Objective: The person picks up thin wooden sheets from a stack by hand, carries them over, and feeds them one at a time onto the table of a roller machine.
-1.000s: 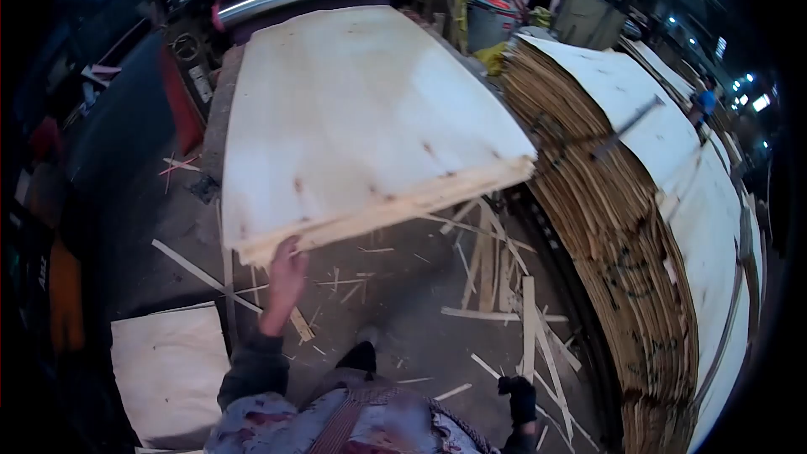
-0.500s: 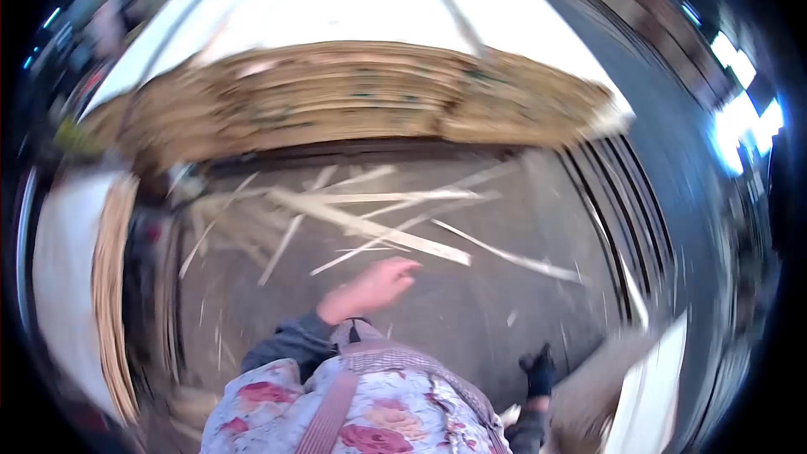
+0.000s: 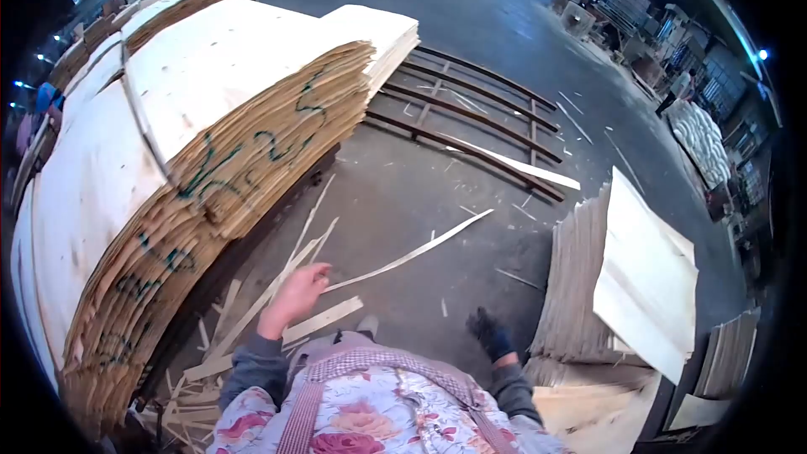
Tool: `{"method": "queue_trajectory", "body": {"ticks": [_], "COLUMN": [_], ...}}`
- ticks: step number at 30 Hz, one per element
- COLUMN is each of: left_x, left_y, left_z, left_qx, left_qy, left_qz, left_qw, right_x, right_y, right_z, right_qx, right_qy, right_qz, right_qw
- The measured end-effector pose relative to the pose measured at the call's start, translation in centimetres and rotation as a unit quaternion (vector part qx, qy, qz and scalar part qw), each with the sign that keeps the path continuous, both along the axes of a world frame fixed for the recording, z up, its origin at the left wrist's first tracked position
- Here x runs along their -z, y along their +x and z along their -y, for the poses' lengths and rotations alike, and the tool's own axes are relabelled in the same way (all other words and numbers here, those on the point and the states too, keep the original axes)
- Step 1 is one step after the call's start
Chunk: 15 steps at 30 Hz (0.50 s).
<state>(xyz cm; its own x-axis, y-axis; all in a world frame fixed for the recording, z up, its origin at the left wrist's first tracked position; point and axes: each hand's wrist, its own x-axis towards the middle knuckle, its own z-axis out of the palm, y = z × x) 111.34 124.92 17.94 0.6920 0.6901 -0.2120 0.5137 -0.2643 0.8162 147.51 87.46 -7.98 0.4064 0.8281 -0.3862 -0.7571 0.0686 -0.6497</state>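
Note:
My left hand (image 3: 296,292), bare below a grey sleeve, hangs over the floor with its fingers loosely bent and apart, holding nothing I can see. Beneath and around it lie pale wood veneer strips (image 3: 324,319), apparently on the floor below. My right hand (image 3: 489,335), in a dark glove, hangs empty at my other side with its fingers slightly spread. Nearest to it, on the right, stands a stack of veneer sheets (image 3: 572,286) with a loose pale sheet (image 3: 647,277) tilted over its top.
A large strapped veneer stack (image 3: 252,151) with green markings on its edge fills the left. A dark metal rack (image 3: 479,118) lies on the floor ahead. Far right, a person (image 3: 675,91) is near a whitish bundle (image 3: 699,141).
My view has turned to the right, so the big stack now lies left and the rack ahead. Both hands remain at my sides without a visible hold.

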Motion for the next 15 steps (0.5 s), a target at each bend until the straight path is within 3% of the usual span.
{"method": "queue_trajectory", "body": {"ticks": [2,4,6,13,15], "left_x": [-1.0,-1.2,-2.1,1.5,1.6], "left_y": [5.1,10.6,16.6,38.9,45.7], "left_z": [-4.4,-8.7,-12.7,-28.7,-32.8], "left_qx": [0.030,0.078,0.125,0.130,0.073], "left_qy": [0.049,0.034,-0.015,-0.045,-0.068], "left_qz": [-0.006,0.014,0.039,0.071,0.115], "left_qw": [0.998,0.996,0.991,0.988,0.988], "right_x": [1.1,-0.4,-0.9,2.7,4.1], "right_y": [-1.3,-2.8,-2.5,10.2,17.3], "right_z": [2.7,3.5,3.6,-2.5,-6.2], "right_qx": [-0.001,-0.034,-0.043,-0.002,0.005], "right_qy": [-0.148,-0.295,-0.366,-0.460,-0.460], "right_qz": [0.058,0.097,0.080,0.017,0.025], "right_qw": [0.987,0.950,0.926,0.888,0.888]}}
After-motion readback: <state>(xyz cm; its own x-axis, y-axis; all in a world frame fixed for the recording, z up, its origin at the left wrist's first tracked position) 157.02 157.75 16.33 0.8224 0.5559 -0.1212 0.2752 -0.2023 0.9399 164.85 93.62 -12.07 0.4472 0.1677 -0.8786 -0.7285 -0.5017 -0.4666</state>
